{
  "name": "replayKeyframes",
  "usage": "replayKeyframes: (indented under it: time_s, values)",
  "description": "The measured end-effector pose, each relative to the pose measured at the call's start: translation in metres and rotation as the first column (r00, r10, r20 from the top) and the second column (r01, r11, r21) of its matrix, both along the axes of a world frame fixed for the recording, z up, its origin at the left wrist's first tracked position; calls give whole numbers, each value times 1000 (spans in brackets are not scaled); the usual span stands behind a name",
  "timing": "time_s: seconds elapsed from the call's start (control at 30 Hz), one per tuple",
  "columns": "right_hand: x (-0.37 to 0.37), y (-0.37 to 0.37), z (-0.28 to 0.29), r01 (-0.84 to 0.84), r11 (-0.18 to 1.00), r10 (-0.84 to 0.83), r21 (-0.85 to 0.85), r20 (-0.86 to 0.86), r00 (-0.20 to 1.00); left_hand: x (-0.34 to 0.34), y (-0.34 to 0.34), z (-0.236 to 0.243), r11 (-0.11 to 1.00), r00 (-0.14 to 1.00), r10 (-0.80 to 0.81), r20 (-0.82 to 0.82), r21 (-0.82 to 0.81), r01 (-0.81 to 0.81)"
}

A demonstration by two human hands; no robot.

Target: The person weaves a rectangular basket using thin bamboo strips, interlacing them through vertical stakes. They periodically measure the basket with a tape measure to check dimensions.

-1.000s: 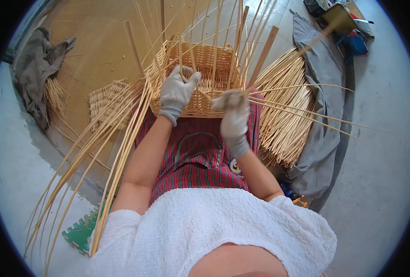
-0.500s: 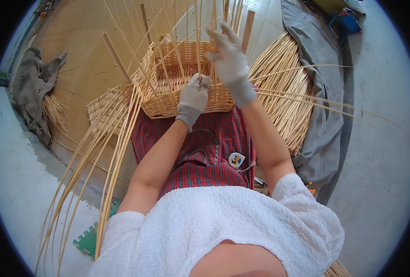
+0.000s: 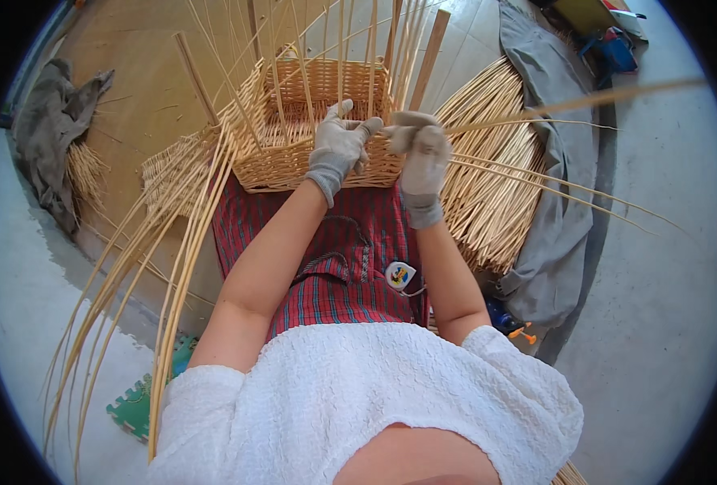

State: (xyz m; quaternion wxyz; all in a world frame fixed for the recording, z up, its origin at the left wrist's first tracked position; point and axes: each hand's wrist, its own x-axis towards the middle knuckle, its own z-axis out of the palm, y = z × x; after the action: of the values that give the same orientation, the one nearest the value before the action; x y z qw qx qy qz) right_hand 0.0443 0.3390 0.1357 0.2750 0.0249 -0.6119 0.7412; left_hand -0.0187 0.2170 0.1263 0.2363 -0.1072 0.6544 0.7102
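Note:
A half-woven wicker basket (image 3: 273,168) rests at my lap, with upright rods rising from its walls. My left hand (image 3: 340,149), in a pale work glove, is closed over the near rim of the basket, thumb up by an upright rod and the index finger stretched right. My right hand (image 3: 424,158), gloved too, is just right of it at the basket's near right corner. Its fingers are closed on a willow rod (image 3: 528,115), which runs out to the right and blurs toward its end. Where the rod meets the weave is hidden by the fingers.
Long loose rods (image 3: 182,275) sweep down from the basket's left side past my left arm. A thick bundle of rods (image 3: 496,194) lies on grey cloth (image 3: 564,202) at the right. Wooden stakes (image 3: 429,61) stand around the basket. Another grey cloth (image 3: 47,145) lies far left.
My right hand has come down from above the basket's right side and closed on a rod, which now swings to the right. My left hand has shifted slightly, its index finger now extended.

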Motion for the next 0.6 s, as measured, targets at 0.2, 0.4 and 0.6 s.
replayKeyframes:
  time_s: [0.2, 0.4, 0.6]
  values:
    - [-7, -36, -3, -17, 976, 23, -215, 28, 999, -13, 10, -17, 989, 989, 141, -51, 61, -137]
    - [4, 19, -39, -257, 778, 263, -574, -74, 962, -14, 2, -15, 971, 988, -107, -113, -226, 79]
    - [58, 34, 41, -332, 934, 293, -131, 813, 504, 67, -122, -24, 886, 667, -250, -702, -443, -135]
